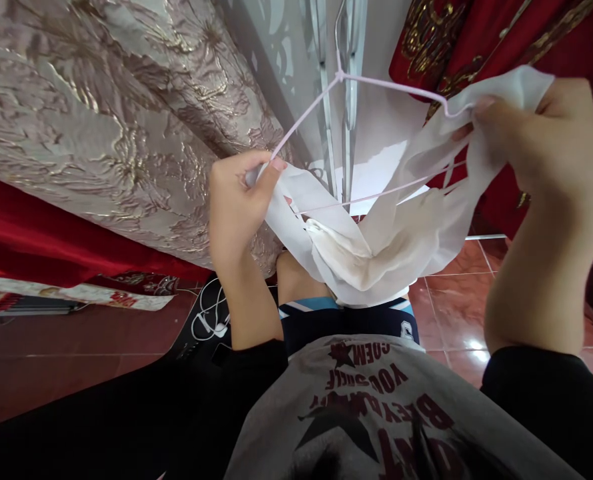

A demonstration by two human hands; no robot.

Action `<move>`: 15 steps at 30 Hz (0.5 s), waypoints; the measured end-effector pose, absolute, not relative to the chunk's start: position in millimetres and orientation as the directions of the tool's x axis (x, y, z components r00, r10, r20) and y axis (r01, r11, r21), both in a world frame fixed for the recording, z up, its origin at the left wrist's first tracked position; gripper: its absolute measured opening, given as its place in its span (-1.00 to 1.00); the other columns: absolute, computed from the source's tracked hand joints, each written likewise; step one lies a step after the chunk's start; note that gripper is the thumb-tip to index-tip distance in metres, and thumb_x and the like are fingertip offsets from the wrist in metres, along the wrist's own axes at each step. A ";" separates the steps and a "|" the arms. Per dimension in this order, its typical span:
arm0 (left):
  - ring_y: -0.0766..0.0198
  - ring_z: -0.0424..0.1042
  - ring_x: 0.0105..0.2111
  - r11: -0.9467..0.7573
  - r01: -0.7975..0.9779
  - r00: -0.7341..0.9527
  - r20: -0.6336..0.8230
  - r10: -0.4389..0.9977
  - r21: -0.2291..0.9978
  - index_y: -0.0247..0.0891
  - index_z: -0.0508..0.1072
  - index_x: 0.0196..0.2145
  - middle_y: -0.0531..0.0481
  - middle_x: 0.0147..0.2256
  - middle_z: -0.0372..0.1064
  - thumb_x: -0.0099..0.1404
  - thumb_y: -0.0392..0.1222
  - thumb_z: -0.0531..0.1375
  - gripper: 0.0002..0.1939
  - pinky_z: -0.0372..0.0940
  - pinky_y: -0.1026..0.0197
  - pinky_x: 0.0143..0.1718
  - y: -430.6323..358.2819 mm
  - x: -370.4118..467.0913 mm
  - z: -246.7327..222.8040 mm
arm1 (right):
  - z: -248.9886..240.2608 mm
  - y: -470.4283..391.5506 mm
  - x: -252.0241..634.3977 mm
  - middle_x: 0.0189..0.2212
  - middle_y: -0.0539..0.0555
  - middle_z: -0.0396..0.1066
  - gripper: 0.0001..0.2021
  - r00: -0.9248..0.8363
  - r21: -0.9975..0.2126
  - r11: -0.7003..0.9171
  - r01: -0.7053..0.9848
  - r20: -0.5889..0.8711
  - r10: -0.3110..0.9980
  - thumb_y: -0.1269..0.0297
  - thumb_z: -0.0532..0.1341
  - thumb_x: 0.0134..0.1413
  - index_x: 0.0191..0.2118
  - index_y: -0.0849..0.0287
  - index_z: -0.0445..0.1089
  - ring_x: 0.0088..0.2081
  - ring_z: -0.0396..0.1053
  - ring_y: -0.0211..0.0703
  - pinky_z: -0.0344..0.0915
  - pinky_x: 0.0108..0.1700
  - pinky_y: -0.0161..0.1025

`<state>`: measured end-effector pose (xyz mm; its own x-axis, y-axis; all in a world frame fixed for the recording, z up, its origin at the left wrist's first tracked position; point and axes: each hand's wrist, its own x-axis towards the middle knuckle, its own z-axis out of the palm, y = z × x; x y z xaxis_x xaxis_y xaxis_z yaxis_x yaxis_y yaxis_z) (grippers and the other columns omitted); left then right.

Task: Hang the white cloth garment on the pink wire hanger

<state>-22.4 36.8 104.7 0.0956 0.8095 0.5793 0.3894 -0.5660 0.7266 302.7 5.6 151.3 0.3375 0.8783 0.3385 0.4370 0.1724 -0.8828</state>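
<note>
A pink hanger (394,85) hangs in front of me, its hook end up by the metal rails. Over its two ends lies a sheer white garment (401,257), whose neckline sags in the middle. At the hanger's left end my left hand (241,207) pinches the garment's edge, thumb on the cloth. My right hand (551,147) grips the cloth at the right end of the hanger, with some fingers behind the fabric. The hanger's thin lower bar (376,195) runs across inside the garment.
A patterned pinkish curtain (126,133) fills the left, red gold-trimmed cloth (476,40) the right. Vertical metal rails (349,113) stand ahead. A white cable (219,329) lies on a black surface at lower left. Reddish tiles (456,307) cover the floor.
</note>
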 end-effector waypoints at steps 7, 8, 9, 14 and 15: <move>0.22 0.55 -0.54 -0.543 0.419 0.069 0.571 0.818 0.728 -0.20 0.55 -0.35 0.05 -0.47 0.40 0.41 0.02 0.28 -0.73 0.18 0.31 -0.69 44.5 -28.4 97.9 | 174.5 7.1 258.2 -0.55 -0.03 0.05 -0.54 0.083 -0.417 0.036 0.908 0.264 0.961 0.09 0.23 0.25 -0.55 0.15 0.04 -0.48 -0.08 -0.36 -0.10 -0.36 -0.22; 0.21 0.57 -0.53 -0.557 0.419 0.066 0.587 0.807 0.718 -0.20 0.55 -0.36 0.05 -0.47 0.40 0.40 0.05 0.29 -0.71 0.18 0.30 -0.68 45.5 -29.4 97.7 | 178.3 4.1 255.9 -0.59 -0.02 0.00 -0.45 0.108 -0.339 -0.020 0.941 0.243 0.964 -0.05 0.18 0.28 -0.58 0.14 -0.03 -0.49 -0.14 -0.34 -0.14 -0.36 -0.19; 0.21 0.57 -0.53 -0.566 0.419 0.068 0.597 0.799 0.710 -0.21 0.54 -0.36 0.05 -0.47 0.40 0.39 0.07 0.31 -0.69 0.18 0.29 -0.67 46.1 -29.9 97.7 | 182.3 -0.7 254.8 -0.62 -0.02 -0.07 -0.40 0.124 -0.292 -0.049 0.955 0.245 0.962 -0.14 0.12 0.30 -0.60 0.13 -0.06 -0.50 -0.19 -0.34 -0.18 -0.36 -0.18; 0.24 0.55 -0.52 -0.511 0.363 0.039 0.535 0.844 0.779 -0.20 0.49 -0.39 0.06 -0.47 0.38 0.29 0.12 0.39 -0.65 0.23 0.30 -0.64 45.6 -24.0 95.1 | 192.2 -33.3 262.1 -0.43 0.02 0.26 -0.47 0.107 -0.428 0.143 0.892 0.508 0.855 -0.17 0.00 0.36 -0.31 0.18 0.46 -0.38 0.19 -0.36 0.00 -0.23 -0.15; 0.25 0.54 -0.51 -0.499 0.337 0.032 0.520 0.853 0.798 -0.19 0.48 -0.40 0.07 -0.47 0.38 0.27 0.12 0.41 -0.65 0.25 0.31 -0.63 45.9 -21.9 94.0 | 188.7 -35.6 263.9 -0.32 0.03 0.36 -0.49 0.093 -0.476 0.223 0.851 0.555 0.827 -0.16 0.02 0.35 -0.20 0.16 0.50 -0.30 0.28 -0.33 0.07 -0.20 -0.15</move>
